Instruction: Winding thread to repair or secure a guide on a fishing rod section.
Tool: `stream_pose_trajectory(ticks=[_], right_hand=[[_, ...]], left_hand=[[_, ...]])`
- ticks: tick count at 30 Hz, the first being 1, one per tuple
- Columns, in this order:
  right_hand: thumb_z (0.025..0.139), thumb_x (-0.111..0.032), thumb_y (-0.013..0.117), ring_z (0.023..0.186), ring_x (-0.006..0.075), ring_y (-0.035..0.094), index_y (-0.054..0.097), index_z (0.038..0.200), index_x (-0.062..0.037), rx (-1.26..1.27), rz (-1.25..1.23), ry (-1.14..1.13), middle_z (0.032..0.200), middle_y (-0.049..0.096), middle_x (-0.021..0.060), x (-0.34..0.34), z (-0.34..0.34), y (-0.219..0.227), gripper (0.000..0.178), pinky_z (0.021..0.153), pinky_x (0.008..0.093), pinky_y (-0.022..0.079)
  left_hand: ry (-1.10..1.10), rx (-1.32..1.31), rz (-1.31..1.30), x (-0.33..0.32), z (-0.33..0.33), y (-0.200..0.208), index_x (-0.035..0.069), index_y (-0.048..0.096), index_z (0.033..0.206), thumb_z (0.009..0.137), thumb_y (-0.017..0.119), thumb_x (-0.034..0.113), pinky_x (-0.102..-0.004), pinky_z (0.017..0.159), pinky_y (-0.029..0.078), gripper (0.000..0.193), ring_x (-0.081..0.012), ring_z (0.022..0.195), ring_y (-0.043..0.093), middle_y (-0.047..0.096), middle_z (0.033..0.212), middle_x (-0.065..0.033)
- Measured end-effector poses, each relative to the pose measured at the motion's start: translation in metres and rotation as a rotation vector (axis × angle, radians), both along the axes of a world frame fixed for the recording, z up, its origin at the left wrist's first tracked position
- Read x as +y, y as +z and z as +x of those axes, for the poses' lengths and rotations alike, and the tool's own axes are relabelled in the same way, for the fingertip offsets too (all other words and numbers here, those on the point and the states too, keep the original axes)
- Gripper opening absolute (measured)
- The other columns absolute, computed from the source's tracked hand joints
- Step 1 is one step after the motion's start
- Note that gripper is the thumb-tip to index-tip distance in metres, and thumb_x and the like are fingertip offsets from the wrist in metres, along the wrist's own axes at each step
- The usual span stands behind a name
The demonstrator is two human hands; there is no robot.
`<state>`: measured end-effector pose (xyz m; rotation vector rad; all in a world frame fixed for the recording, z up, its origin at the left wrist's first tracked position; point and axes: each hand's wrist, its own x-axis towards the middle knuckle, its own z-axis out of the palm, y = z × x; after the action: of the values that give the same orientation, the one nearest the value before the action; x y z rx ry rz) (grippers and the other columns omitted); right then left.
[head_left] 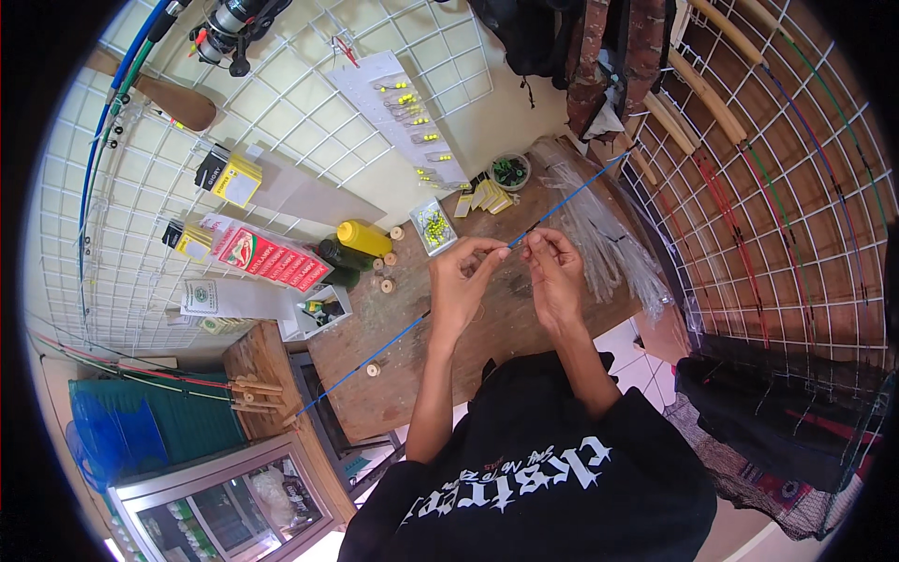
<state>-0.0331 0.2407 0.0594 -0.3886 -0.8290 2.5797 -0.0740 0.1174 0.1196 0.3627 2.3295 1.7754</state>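
A thin blue fishing rod blank (581, 190) slants across in front of me, from the lower left up to the right. Dark bands mark it, one of them close to my fingers. My left hand (459, 281) is closed round the blank, thumb and fingertips pinching it. Just beside it, my right hand (556, 281) has its fingers bent in a pinch at the blank's lower side. Whatever lies between those right fingertips is too small to make out. Beneath both hands is a wooden table (506, 309).
A white tray of yellow-green beads (434, 228), a round tub (510, 170), a yellow bottle (363, 238) and wooden rings (374, 370) stand on the table. Clear plastic sleeves (599, 225) lie at right. Wire grids (787, 206) carry rods and packets. A glass-fronted cabinet (229, 506) stands lower left.
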Motion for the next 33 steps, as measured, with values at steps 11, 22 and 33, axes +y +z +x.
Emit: stream_pose_trajectory(ticks=[11, 22, 33], right_hand=[[0.089, -0.006, 0.065, 0.078, 0.0082, 0.055, 0.061, 0.107, 0.0009, 0.013, -0.118, 0.017, 0.101, 0.063, 0.0053, -0.001, -0.001, 0.0033, 0.02, 0.071, 0.0227, 0.047], [0.092, -0.011, 0.062, 0.077, 0.0091, 0.056, 0.061, 0.103, -0.0028, 0.019, -0.219, 0.088, 0.092, 0.061, 0.0027, 0.0017, 0.0005, 0.0036, 0.014, 0.071, 0.0232, 0.045], [0.089, -0.009, 0.066, 0.077, 0.0101, 0.056, 0.061, 0.096, -0.0034, -0.06, 0.001, -0.008, 0.085, 0.061, 0.0027, 0.0053, 0.0017, 0.0049, 0.01, 0.07, 0.0244, 0.045]], left_hand=[[-0.046, 0.037, 0.016, -0.0003, -0.0021, -0.006, 0.0, 0.068, 0.094, 0.086, 0.069, 0.006, -0.018, 0.046, 0.023, 0.009, 0.0026, 0.053, 0.036, 0.053, 0.062, 0.0076], [-0.044, 0.041, -0.01, 0.0001, -0.0032, -0.0061, 0.0, 0.068, 0.093, 0.086, 0.069, 0.006, -0.0182, 0.045, 0.022, 0.009, 0.0027, 0.052, 0.035, 0.052, 0.061, 0.0082], [-0.058, 0.019, -0.056, 0.0028, -0.0019, -0.0023, 0.0, 0.069, 0.092, 0.086, 0.069, 0.005, -0.0181, 0.047, 0.024, 0.008, 0.0023, 0.054, 0.037, 0.053, 0.062, 0.0075]])
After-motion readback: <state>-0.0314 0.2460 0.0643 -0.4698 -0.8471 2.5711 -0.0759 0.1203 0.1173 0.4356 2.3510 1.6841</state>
